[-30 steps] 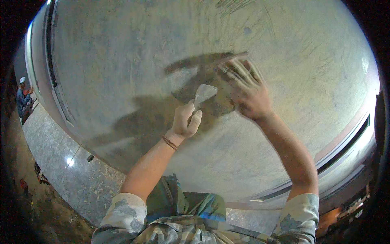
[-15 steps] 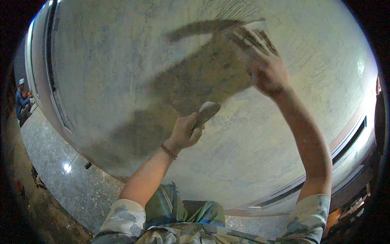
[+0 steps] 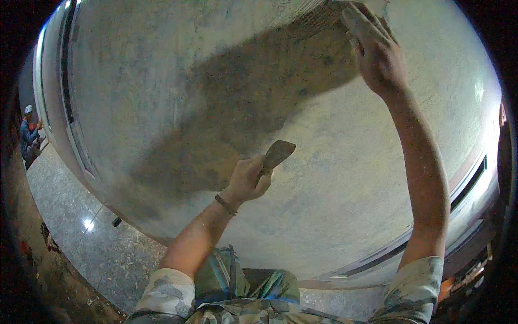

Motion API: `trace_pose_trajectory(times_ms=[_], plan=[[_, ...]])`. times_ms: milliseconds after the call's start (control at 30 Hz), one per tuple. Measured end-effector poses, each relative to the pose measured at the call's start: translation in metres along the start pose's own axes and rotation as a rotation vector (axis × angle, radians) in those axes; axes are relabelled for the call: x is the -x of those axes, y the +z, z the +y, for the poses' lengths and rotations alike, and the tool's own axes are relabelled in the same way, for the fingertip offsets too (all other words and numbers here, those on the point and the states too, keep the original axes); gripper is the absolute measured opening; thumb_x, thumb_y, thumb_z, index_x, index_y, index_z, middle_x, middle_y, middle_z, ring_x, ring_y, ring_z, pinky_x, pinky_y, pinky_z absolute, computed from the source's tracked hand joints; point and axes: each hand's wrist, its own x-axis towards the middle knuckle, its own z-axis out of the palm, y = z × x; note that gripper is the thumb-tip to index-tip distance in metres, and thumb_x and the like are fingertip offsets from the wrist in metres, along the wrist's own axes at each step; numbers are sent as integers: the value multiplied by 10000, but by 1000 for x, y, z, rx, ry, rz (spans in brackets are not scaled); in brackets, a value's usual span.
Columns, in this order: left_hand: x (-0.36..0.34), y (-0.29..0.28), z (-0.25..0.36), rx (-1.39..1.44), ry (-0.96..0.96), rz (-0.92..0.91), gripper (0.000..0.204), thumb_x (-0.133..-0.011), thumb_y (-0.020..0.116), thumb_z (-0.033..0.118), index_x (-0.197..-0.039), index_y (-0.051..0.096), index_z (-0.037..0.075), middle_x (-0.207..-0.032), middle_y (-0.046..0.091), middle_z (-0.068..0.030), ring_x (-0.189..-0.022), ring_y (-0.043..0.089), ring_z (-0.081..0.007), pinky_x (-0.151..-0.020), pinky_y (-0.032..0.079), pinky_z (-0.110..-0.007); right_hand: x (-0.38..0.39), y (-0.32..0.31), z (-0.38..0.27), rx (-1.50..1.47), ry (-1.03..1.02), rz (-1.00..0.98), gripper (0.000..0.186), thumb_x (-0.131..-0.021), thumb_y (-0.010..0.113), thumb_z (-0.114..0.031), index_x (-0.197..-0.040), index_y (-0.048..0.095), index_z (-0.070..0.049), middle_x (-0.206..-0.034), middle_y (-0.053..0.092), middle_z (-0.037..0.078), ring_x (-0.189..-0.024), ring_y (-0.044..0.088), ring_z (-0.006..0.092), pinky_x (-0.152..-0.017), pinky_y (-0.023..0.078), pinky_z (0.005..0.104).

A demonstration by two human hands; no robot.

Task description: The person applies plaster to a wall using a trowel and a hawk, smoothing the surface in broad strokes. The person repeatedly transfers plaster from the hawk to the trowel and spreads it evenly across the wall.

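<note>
A patchy grey-green plastered wall [image 3: 324, 205] fills most of the head view. My left hand [image 3: 247, 179] is closed around the handle of a small putty knife [image 3: 280, 154], its flared blade pointing up and right, in front of the wall. At the top, my right hand [image 3: 380, 59] is raised against the wall, its fingers closed over a wide, thin putty blade. Most of that blade is hidden by the fingers and cut off by the picture's upper edge. Fine ridged streaks mark the plaster beside the fingertips. My arm casts a dark shadow on the wall.
Grey tiled floor [image 3: 116, 256] runs along the wall's base at the lower left, with a small dark object [image 3: 116, 221] on it. Far left, another person [image 3: 30, 135] works beside the wall. Dark recessed strips [image 3: 372, 263] border the wall at the lower right.
My right hand has moved up and to the right along the wall, taking the wide blade to the top edge. My left hand stays nearly in place; the putty knife has turned slightly.
</note>
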Motion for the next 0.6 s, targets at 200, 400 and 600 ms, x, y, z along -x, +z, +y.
trace_pose_trajectory(times_ms=[200,400,600], plan=[[0,1,-1,-88,66,28,169,-764,585,60,-928,545,61,-707,605,-107,-596,620,-314,-571,495,-403,43,27,-48,-144,-675,141,218,-927,570,-187,-1092,705,-143,-1245,686,132,-1151,652,342,-994,521,486],[-2,-2,4,-99,48,10,128,-773,586,91,-889,542,61,-722,614,-111,-610,626,-334,-586,498,-423,1,9,-12,-3,-114,-39,242,-934,577,-250,-1094,715,-132,-1082,732,146,-989,694,358,-893,546,519],[-2,-4,10,-71,28,21,113,-787,582,114,-882,545,65,-725,603,-114,-630,626,-344,-596,498,-427,32,27,-67,-150,-403,-148,666,-850,630,-272,-1500,501,-200,-1572,442,93,-1488,357,304,-1255,274,454]])
